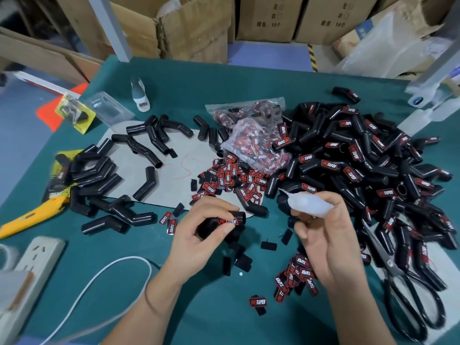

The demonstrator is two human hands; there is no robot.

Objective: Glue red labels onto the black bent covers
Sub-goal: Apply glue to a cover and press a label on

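Observation:
My left hand (pixel 199 230) grips a black bent cover (pixel 239 217) near the table's front centre, thumb pressing a red label (pixel 227 221) onto it. My right hand (pixel 326 235) holds a translucent white glue bottle (pixel 308 201), its nozzle pointing left and up, apart from the cover. Bare black covers (pixel 99 175) lie scattered on the left. A big heap of labelled covers (pixel 361 165) fills the right. Loose red labels (pixel 231 180) are piled in the middle, with a smaller cluster of labels (pixel 296 275) under my right wrist.
Black-handled scissors (pixel 403 290) lie at the front right. A yellow utility knife (pixel 32 212), a power strip (pixel 37 265) and white cable (pixel 104 277) sit front left. Plastic bags of labels (pixel 254 135), a white bottle (pixel 140 95) and cardboard boxes (pixel 194 28) are behind.

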